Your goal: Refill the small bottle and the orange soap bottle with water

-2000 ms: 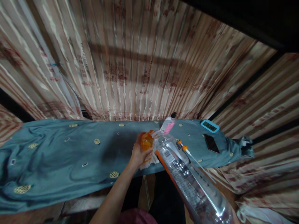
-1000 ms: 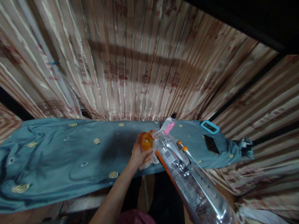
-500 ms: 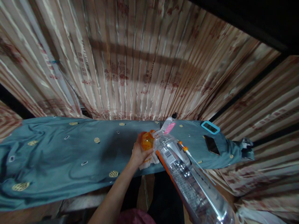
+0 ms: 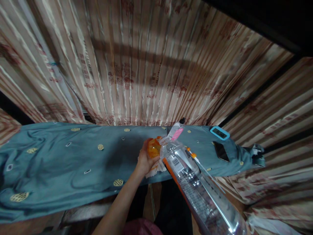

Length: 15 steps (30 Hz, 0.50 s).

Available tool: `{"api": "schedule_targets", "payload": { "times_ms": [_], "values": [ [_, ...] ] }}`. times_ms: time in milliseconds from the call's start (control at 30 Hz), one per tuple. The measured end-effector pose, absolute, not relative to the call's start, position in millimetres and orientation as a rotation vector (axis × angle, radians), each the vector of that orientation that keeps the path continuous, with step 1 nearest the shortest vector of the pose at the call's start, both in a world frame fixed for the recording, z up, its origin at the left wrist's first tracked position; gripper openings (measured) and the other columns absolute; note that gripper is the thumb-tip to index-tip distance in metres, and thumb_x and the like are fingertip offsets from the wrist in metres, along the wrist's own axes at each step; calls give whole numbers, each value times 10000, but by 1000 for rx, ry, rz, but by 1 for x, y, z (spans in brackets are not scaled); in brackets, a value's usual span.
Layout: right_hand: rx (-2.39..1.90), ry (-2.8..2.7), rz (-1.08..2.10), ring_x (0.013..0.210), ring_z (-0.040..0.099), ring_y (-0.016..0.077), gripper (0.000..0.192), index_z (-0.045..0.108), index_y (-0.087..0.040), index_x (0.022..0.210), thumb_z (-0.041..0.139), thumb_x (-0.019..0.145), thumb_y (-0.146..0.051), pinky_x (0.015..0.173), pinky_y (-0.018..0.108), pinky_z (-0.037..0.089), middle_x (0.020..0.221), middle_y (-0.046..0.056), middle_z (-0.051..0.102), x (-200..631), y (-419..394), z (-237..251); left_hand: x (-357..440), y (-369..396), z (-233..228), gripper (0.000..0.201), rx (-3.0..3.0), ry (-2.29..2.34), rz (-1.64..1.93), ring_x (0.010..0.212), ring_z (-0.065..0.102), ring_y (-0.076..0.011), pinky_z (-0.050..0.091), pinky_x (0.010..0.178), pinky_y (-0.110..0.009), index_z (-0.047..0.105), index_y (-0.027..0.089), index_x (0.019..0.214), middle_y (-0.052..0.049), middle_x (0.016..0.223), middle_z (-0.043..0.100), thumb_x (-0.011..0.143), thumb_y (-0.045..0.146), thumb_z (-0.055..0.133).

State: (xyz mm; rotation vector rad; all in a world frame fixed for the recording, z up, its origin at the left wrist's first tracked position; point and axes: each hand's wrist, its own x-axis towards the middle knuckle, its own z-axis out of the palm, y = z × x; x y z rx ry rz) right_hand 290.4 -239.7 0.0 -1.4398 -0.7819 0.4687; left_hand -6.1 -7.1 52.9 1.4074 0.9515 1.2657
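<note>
My left hand (image 4: 144, 160) is wrapped round a small translucent orange container (image 4: 154, 148). Against it tilts the mouth end of a large clear plastic bottle (image 4: 193, 176), which has a barcode label and an orange side. This bottle slants from the lower right up toward my left hand. My right hand does not show; the bottle's lower end runs to the bottom edge of the picture. A white scalloped piece of cloth or paper (image 4: 156, 169) lies under my left hand. Beside the large bottle is a thin white stick or tube (image 4: 207, 173) with orange parts at its top.
A small clear bottle with a pink label (image 4: 176, 131) and black top stands behind. On the patterned green cloth (image 4: 80, 153) lie a blue-framed digital clock (image 4: 220, 133) and a dark phone (image 4: 221, 151). Striped curtains (image 4: 137, 65) hang behind and to the right.
The view has shifted very slightly. My left hand, the orange container and the large bottle keep almost the same places.
</note>
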Motion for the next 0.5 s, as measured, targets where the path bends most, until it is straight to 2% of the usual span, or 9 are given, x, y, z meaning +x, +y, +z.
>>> {"api": "schedule_targets", "payload": {
  "times_ms": [200,400,500],
  "values": [
    [-1460,-778,486,898,718,198,484,726,-214,1167,711,957,-649,818,412,623,1042,39,747,292,-238,-5,-5,-5,49,865,1396,957,1279,1229,757,-349,615,1098,-490,558,268,1393,-90,1321,757,645,275,991],
    [-1488,-734,471,953,729,213,494,731,-222,1192,716,949,-652,889,446,618,1074,48,756,284,-244,0,-7,-6,51,890,1427,941,1255,1238,756,-335,619,1096,-469,533,275,1419,-88,1340,746,657,291,993],
    [-1493,-716,458,846,723,189,508,734,-212,1175,708,950,-667,806,411,628,983,29,752,278,-242,9,-6,-7,52,902,1452,956,1278,1232,760,-331,618,1095,-472,526,271,1413,-88,1326,751,647,292,1002]
  ]
}}
